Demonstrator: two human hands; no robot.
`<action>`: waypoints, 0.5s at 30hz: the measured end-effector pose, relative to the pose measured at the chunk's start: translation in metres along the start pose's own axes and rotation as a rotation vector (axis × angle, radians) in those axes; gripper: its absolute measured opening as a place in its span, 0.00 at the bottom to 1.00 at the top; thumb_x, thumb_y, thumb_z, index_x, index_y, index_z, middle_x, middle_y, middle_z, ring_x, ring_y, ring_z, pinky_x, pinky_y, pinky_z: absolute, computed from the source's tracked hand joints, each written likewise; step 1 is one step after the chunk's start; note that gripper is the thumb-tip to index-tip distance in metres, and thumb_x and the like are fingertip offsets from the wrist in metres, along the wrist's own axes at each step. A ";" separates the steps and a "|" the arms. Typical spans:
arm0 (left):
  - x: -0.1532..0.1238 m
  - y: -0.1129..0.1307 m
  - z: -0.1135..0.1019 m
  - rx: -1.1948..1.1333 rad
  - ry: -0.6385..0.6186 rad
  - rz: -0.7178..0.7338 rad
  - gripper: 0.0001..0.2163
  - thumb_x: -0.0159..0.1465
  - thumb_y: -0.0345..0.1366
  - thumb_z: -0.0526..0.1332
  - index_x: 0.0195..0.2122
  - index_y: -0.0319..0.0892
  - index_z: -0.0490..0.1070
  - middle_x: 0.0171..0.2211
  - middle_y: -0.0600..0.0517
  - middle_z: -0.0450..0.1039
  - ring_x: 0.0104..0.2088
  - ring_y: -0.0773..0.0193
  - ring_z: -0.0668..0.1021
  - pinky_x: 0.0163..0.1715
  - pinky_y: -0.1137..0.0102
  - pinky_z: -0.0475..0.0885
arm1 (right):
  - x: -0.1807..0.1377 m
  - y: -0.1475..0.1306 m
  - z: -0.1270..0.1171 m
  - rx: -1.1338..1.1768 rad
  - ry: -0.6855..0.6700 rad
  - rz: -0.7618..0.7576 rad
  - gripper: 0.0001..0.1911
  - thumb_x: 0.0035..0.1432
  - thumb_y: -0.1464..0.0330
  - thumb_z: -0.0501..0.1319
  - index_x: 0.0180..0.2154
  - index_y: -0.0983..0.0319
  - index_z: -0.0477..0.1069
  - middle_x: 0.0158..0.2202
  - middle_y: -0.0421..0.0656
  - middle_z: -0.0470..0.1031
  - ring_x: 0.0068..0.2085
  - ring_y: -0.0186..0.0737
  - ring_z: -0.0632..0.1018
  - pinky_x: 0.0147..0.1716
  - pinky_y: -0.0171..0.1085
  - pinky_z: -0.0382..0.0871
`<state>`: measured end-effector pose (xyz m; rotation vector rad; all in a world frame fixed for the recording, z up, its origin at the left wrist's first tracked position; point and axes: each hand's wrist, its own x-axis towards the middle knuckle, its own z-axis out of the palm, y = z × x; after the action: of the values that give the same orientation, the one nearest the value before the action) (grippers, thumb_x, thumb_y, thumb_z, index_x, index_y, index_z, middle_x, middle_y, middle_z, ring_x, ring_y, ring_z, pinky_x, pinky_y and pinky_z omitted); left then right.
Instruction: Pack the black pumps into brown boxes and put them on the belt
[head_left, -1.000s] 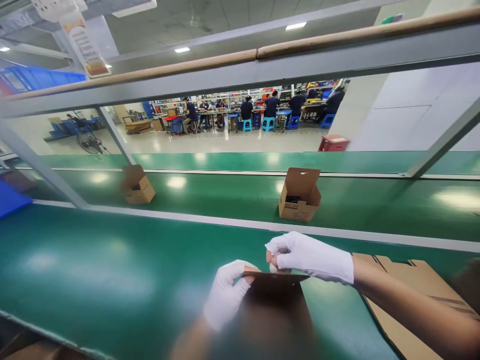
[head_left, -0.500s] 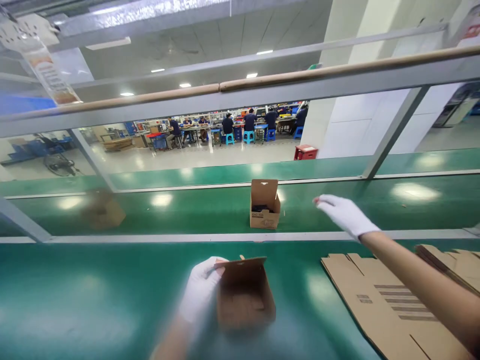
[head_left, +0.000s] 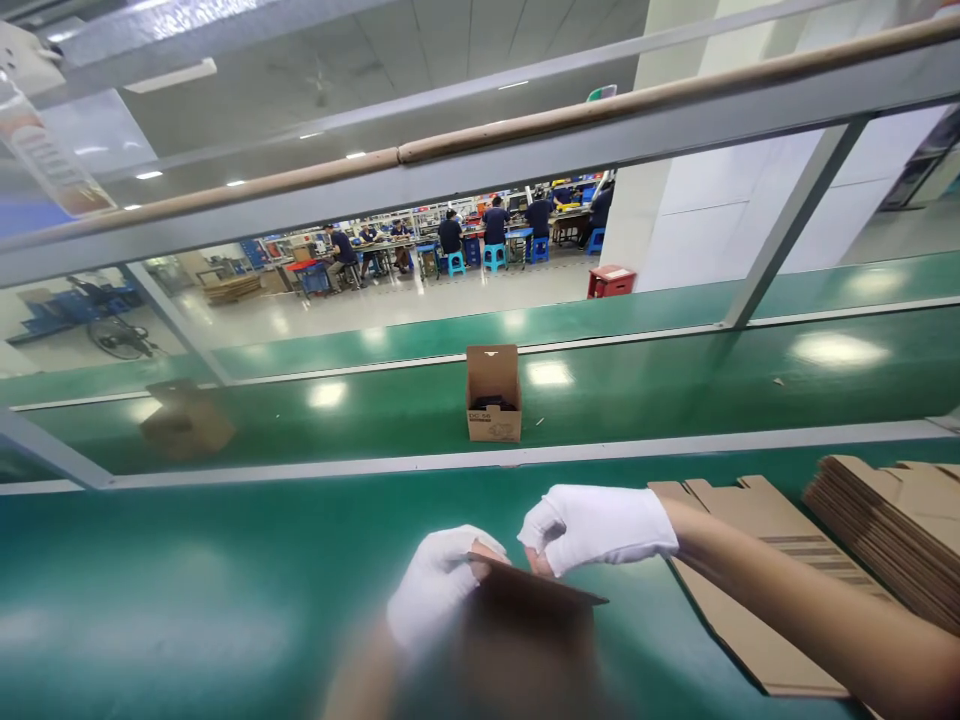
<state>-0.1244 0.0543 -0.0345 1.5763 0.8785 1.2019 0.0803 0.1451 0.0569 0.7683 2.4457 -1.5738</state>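
Note:
Both my hands wear white gloves. My left hand (head_left: 439, 590) grips the left top edge of a small brown cardboard box (head_left: 536, 640), which is held close to the camera and blurred. My right hand (head_left: 592, 525) is curled at the box's top rim, fingers pinched at the edge of a flap. Whether anything small sits between those fingers is hidden. The box hangs just above the green bench surface (head_left: 187, 590).
An open carton (head_left: 493, 395) stands on the green conveyor belt (head_left: 675, 385) beyond the bench; another blurred carton (head_left: 187, 425) is further left. Flat carton blanks (head_left: 757, 520) and a stack of them (head_left: 892, 530) lie to the right. A metal frame rail (head_left: 480, 175) crosses overhead; people sit working far behind.
My right hand, stretched out toward the conveyor half a second ago, has come back to the box's top rim and curled shut. The cartons on the belt have drifted left.

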 end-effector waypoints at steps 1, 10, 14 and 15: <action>0.000 -0.001 -0.001 0.017 0.019 -0.012 0.14 0.62 0.43 0.58 0.33 0.37 0.76 0.32 0.46 0.74 0.35 0.59 0.74 0.38 0.68 0.67 | 0.001 0.001 0.000 -0.023 0.057 -0.014 0.06 0.45 0.70 0.59 0.28 0.64 0.73 0.26 0.36 0.71 0.30 0.33 0.72 0.30 0.30 0.63; 0.024 -0.015 -0.044 0.187 0.400 -0.124 0.16 0.59 0.45 0.60 0.42 0.39 0.73 0.44 0.46 0.75 0.47 0.55 0.74 0.52 0.62 0.66 | -0.002 0.098 -0.098 -0.431 1.162 0.399 0.21 0.58 0.64 0.49 0.52 0.61 0.63 0.50 0.49 0.70 0.46 0.47 0.72 0.43 0.41 0.64; 0.000 -0.029 -0.075 0.381 0.634 -0.149 0.23 0.63 0.48 0.53 0.58 0.46 0.59 0.60 0.48 0.61 0.59 0.55 0.64 0.61 0.57 0.55 | -0.023 0.167 -0.097 -0.493 1.099 0.543 0.16 0.58 0.67 0.48 0.43 0.64 0.69 0.44 0.53 0.74 0.43 0.51 0.74 0.41 0.44 0.63; -0.012 -0.035 -0.081 0.441 0.676 -0.177 0.23 0.63 0.48 0.52 0.58 0.48 0.59 0.60 0.49 0.60 0.60 0.55 0.63 0.61 0.55 0.54 | -0.029 0.181 -0.086 -0.514 1.080 0.567 0.15 0.58 0.68 0.49 0.41 0.65 0.71 0.42 0.54 0.74 0.42 0.51 0.74 0.41 0.44 0.63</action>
<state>-0.2057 0.0744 -0.0646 1.3773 1.7800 1.5052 0.2060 0.2702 -0.0413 2.3095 2.5566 -0.2550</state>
